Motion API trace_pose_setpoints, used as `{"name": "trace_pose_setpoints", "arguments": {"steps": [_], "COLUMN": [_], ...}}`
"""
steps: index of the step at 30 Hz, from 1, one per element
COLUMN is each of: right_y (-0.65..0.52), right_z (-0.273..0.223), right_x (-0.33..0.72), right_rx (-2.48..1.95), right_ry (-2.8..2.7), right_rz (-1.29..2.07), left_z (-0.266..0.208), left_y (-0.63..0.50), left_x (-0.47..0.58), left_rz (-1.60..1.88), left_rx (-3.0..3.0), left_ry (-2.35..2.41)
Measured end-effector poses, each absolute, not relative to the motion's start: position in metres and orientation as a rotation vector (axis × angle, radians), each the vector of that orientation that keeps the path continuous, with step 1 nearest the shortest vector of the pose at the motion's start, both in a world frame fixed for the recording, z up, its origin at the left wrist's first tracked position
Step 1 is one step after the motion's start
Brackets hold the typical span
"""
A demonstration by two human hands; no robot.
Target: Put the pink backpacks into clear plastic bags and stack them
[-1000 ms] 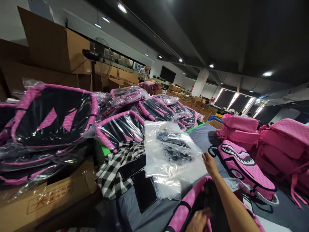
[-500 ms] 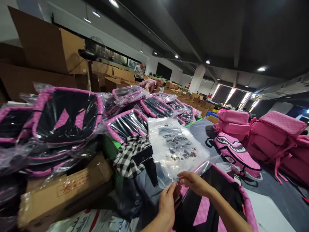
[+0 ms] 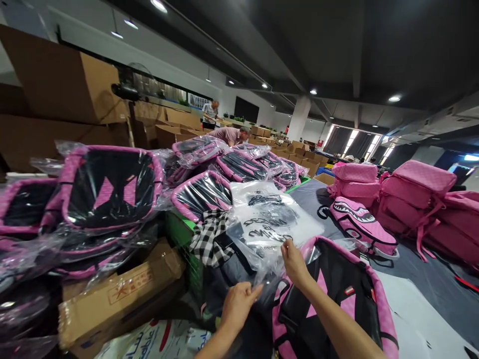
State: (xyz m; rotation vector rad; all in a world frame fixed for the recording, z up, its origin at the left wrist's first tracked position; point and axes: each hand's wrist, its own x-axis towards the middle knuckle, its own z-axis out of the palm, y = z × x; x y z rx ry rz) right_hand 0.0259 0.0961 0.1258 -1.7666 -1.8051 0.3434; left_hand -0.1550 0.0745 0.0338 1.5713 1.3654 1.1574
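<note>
My left hand point(image 3: 236, 304) and right hand point(image 3: 294, 259) each pinch the crinkled clear bag point(image 3: 267, 224), just above the pink-and-black backpack point(image 3: 329, 304) | bag glossy, printed black | backpack padded, boxy, on grey table point(image 3: 430, 284) | beyond backpack: wrapped packs, cardboard boxes, dark ceiling.

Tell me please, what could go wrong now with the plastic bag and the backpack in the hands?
1. Both hands, left hand and right hand, pinch the thin clear plastic bag at its near edge; it might tear or slip.
2. The bag lies on a loose stack of similar bags, so extra ones may lift with it.
3. The pink and black backpack leans unsupported under the right forearm; it could slide toward the table edge.
</note>
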Motion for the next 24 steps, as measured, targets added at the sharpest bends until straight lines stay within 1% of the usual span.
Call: {"name": "trace_pose_setpoints", "arguments": {"steps": [2, 4, 6, 8, 11, 13, 16, 20, 22, 24], "right_y": [0.094, 0.087, 0.078, 0.071, 0.071, 0.072, 0.067, 0.04, 0.023, 0.012], "right_z": [0.123, 0.121, 0.121, 0.125, 0.135, 0.141, 0.148, 0.137, 0.121, 0.103], "right_x": [0.007, -0.014, -0.027, -0.029, -0.011, 0.003, 0.01, -0.01, -0.017, -0.012], "right_rx": [-1.802, -1.781, -1.72, -1.712, -1.851, -1.887, -1.843, -1.558, -1.476, -1.452], "right_ry": [-1.807, -1.939, -2.166, -2.32, -2.233, -2.061, -1.819, -1.564, -1.67, -1.874], "right_rz": [0.274, 0.201, 0.08, -0.06, -0.19, -0.168, -0.036, 0.05, 0.021, -0.157], "left_z": [0.04, 0.05, 0.059, 0.061, 0.052, 0.041, 0.025, 0.016, 0.02, 0.027], "left_y": [0.075, 0.078, 0.083, 0.085, 0.074, 0.06, 0.049, 0.065, 0.076, 0.076], "left_x": [-0.172, -0.184, -0.192, -0.198, -0.202, -0.201, -0.196, -0.195, -0.203, -0.214], "left_rz": [1.366, 1.582, 1.624, 1.648, 1.797, 1.855, 1.855, 1.694, 1.676, 1.669], "left_rx": [1.733, 1.896, 2.065, 2.104, 2.066, 2.128, 2.086, 1.845, 1.698, 1.586], "left_ry": [1.545, 1.629, 1.598, 1.529, 1.426, 1.297, 1.282, 1.47, 1.519, 1.55]}}
